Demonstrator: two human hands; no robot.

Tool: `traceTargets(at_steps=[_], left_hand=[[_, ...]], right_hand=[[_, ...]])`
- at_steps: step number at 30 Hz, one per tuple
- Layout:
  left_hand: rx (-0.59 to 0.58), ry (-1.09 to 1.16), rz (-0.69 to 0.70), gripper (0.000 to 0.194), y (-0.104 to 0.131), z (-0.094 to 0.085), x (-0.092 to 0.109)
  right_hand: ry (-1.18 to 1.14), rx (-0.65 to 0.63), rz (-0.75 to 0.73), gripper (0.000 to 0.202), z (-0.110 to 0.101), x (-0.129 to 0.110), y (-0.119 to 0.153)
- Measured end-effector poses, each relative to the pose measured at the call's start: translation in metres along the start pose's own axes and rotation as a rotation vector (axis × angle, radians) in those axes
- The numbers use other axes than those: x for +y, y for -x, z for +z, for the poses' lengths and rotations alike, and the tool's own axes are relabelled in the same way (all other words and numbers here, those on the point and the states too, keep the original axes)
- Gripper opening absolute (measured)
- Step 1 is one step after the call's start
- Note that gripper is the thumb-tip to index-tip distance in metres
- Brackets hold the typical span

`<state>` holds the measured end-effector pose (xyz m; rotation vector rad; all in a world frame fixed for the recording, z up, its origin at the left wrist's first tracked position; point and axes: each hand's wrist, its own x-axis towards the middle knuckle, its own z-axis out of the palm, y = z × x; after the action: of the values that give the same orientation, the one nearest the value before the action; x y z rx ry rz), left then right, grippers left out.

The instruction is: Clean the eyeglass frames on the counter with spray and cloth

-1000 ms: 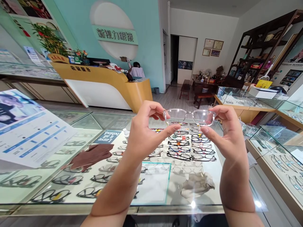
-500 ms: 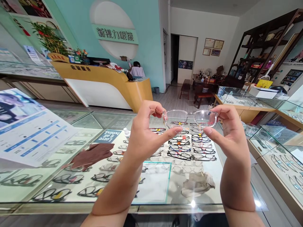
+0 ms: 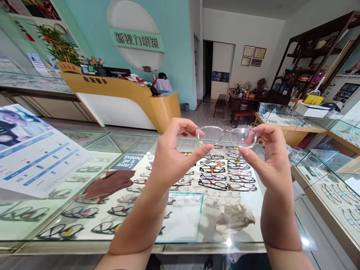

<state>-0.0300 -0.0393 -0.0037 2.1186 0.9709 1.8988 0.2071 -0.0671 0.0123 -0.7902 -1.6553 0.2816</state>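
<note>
A pair of clear-framed glasses (image 3: 226, 131) is held up above the glass display case (image 3: 164, 245), between my two hands. My left hand (image 3: 178, 153) grips its left end, fingers behind and thumb below the lens. The right end is in the fingers of my right hand (image 3: 266, 153), with that thumb under the other lens. Below, rows of glasses (image 3: 215, 176) lie inside the case. A crumpled grey cloth (image 3: 234, 218) rests on the glass nearer me, and a brown cloth (image 3: 109, 184) lies to the left.
A printed card (image 3: 36, 153) stands at the left. A small white bottle (image 3: 150, 157) is behind my left wrist. Other display cases (image 3: 334, 180) stand at the right. A yellow and white counter (image 3: 118, 105) and dark shelves (image 3: 312, 56) are farther back.
The glasses have risen slightly and tilted, so the lenses look a little flatter. Both thumbs have shifted a little up with them, and my right hand has moved slightly left.
</note>
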Motion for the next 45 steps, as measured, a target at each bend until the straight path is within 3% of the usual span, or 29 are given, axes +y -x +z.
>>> traceTargets(at_steps=[16,28,37,45], left_hand=[[-0.011,0.002,-0.049,0.045,-0.002,0.0,0.002],[0.158,-0.071,0.106,0.044,0.002,0.004,0.001],[0.104,0.028,0.007,0.04,-0.002,0.007,-0.007],[0.141,0.127,-0.036,0.054,0.0,0.015,-0.008]], right_hand=[[0.055,0.028,-0.04,0.034,0.001,-0.001,0.001],[0.148,0.017,-0.004,0.037,0.001,0.003,-0.002],[0.171,0.192,-0.092,0.041,0.017,-0.001,0.003],[0.244,0.266,-0.168,0.047,0.026,-0.001,0.006]])
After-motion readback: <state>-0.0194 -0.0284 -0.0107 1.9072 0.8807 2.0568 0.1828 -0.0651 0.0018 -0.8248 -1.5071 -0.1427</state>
